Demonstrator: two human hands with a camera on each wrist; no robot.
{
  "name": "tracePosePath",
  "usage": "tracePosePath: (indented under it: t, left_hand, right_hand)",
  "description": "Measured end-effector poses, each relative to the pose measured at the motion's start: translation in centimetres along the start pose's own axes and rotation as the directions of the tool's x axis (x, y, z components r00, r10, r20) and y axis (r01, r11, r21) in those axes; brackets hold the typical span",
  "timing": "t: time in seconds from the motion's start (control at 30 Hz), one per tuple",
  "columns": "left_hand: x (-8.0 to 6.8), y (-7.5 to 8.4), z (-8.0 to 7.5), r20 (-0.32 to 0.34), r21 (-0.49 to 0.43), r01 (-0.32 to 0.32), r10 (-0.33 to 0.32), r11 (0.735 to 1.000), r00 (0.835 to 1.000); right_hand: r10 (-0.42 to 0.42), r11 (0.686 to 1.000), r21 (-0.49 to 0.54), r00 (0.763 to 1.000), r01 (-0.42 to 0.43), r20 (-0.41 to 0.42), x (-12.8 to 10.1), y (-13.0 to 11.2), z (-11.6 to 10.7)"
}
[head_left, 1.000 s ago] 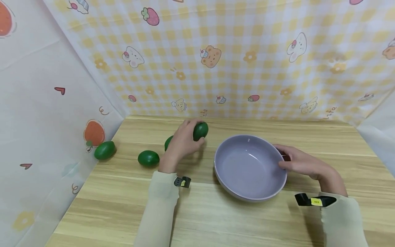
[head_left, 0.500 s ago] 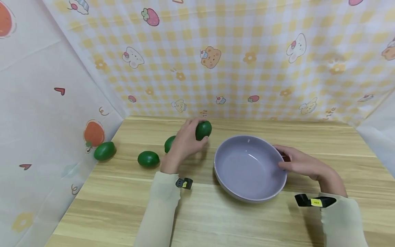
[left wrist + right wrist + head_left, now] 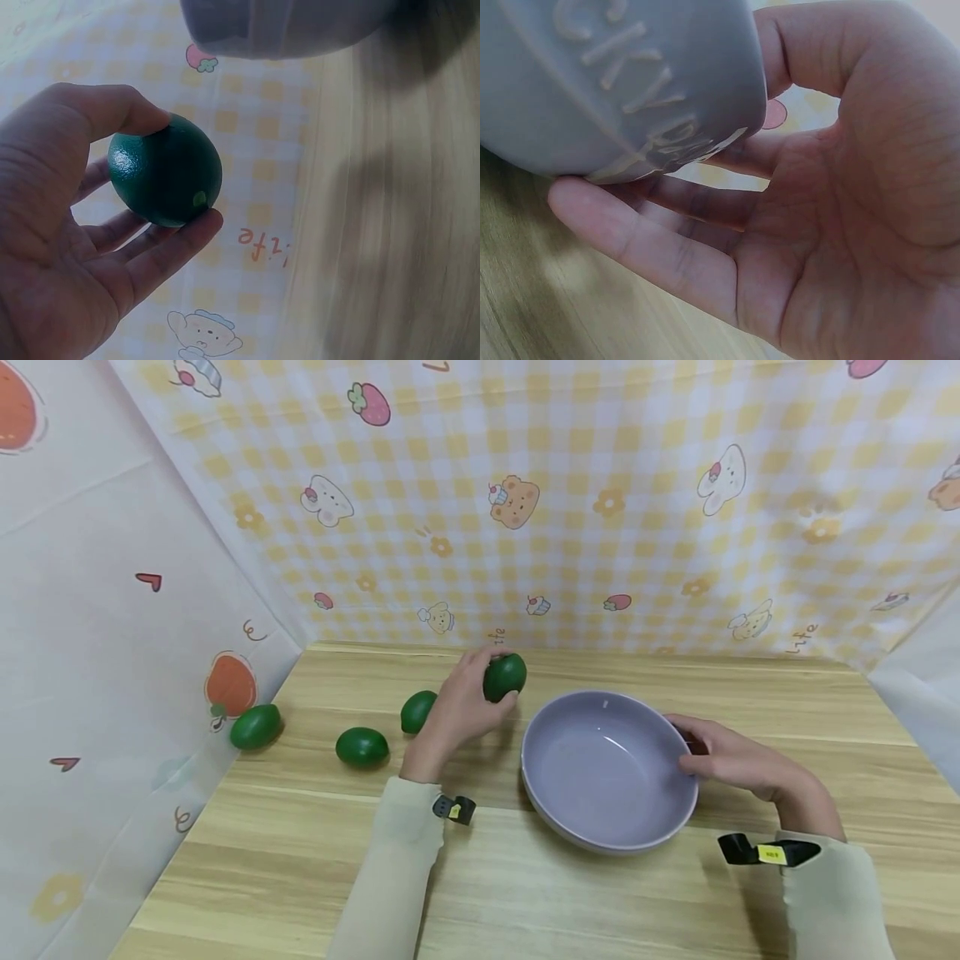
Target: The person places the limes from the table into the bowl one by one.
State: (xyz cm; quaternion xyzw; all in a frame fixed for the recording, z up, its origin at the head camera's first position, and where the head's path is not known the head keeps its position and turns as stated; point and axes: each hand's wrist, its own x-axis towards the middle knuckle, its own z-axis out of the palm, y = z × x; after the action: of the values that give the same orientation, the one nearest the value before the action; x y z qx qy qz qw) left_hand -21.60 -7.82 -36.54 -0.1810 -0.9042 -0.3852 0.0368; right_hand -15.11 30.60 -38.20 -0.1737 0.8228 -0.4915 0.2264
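Observation:
My left hand point(image 3: 465, 703) holds a dark green lime point(image 3: 505, 677), left of the bowl and near the back of the table. In the left wrist view the thumb lies on one side of that lime point(image 3: 165, 172) and the fingers on the other, with the tabletop some way off. A wide lilac bowl point(image 3: 607, 768) has nothing inside. My right hand point(image 3: 742, 767) grips its right side, thumb over the rim. From the right wrist view, fingers point(image 3: 645, 244) reach under the bowl point(image 3: 652, 82), which carries raised lettering.
Three more limes lie left of my left hand: one close behind the wrist point(image 3: 417, 712), one on the table point(image 3: 362, 747), and one by the left cloth wall point(image 3: 256, 727). A yellow checked cloth point(image 3: 555, 552) hangs along the table's back edge.
My left hand has moved slightly right with the lime, closer to the bowl, uncovering more of the lime beside its wrist. The right hand and bowl have stayed in place.

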Motion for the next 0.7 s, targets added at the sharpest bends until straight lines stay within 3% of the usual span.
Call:
tracePosePath:
  t: [0.7]
  left_hand:
    - [0.2, 0.5, 0.1, -0.039, -0.09, -0.137, 0.134, 0.986, 0.99]
  right_hand:
    - [-0.022, 0.986, 0.164, 0.998, 0.012, 0.059, 0.0, 1.1, -0.1]
